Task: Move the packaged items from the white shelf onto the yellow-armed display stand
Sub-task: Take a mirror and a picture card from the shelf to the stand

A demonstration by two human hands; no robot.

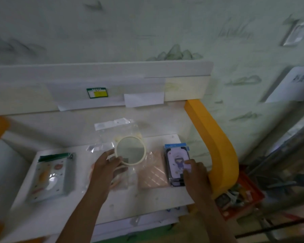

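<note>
A small shop: a price label (96,93) on the display stand (212,137), packaged goods (176,165) laid out for sale.

Your left hand (106,165) and right hand (196,174) are both bare: no gloves, and no rings that show. Your forearms come up from the lower edge of the view uncovered, with no sleeve or cuff on the parts that show, and your wrists carry no watch, strap or band. The picture is soft and dim, so finer detail such as your nails cannot be made out.
</note>
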